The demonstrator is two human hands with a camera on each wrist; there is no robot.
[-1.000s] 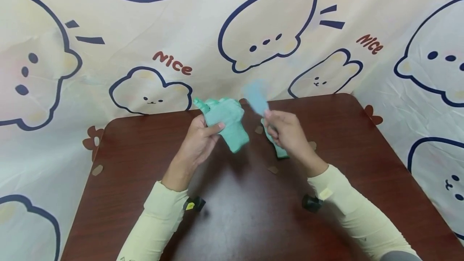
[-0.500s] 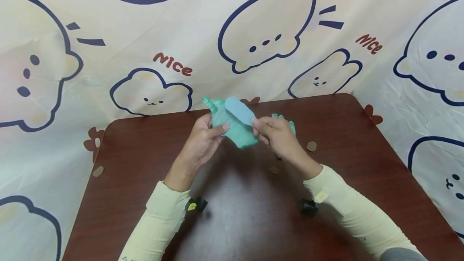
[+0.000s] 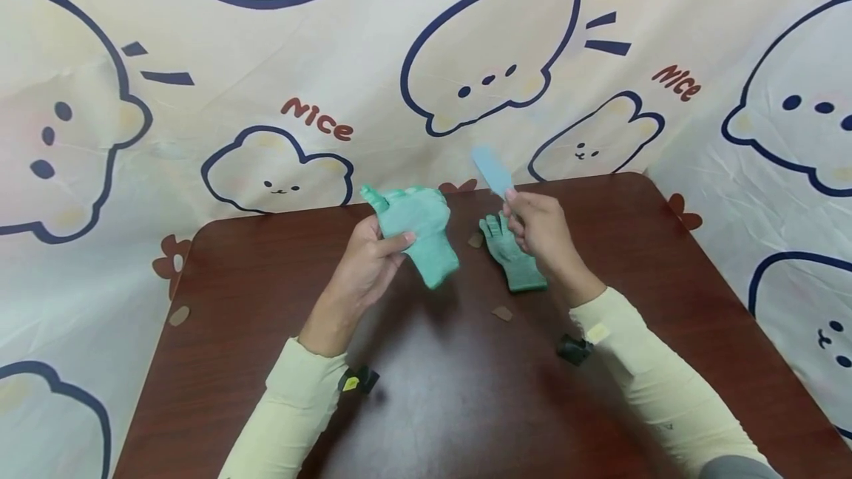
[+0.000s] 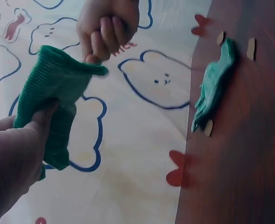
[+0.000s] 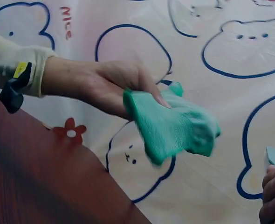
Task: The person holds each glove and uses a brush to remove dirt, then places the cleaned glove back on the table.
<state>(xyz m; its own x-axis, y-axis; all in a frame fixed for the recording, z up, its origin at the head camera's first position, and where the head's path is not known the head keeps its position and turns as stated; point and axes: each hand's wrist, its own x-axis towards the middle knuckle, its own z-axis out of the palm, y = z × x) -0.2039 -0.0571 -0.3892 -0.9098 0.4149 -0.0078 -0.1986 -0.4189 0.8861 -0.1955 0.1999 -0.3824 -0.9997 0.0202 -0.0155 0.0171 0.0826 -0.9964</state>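
My left hand (image 3: pixel 366 265) holds a green knitted glove (image 3: pixel 426 224) up over the table, thumb on its face and the fingers behind. One finger of the glove sticks out to the upper left; the others look folded over. In my right hand (image 3: pixel 542 228) is a flat light-blue paddle-shaped piece (image 3: pixel 491 170), pinched by its lower end and held apart from the glove. Its exact kind is unclear. A second green glove (image 3: pixel 512 257) lies on the table below the right hand. The right wrist view shows the held glove (image 5: pixel 168 126) blurred, cuff toward the table side.
The dark brown table (image 3: pixel 413 390) ends at a fabric backdrop (image 3: pixel 373 58) printed with cartoon outlines. Small tan chips (image 3: pixel 502 313) lie around the second glove, and another tan chip (image 3: pixel 180 316) is near the left edge. Black cameras (image 3: pixel 574 350) sit on both wrists.
The blue piece passed across the held glove half a second ago and has swung back up to the right. The left hand and its glove shifted slightly; the glove on the table shows again.
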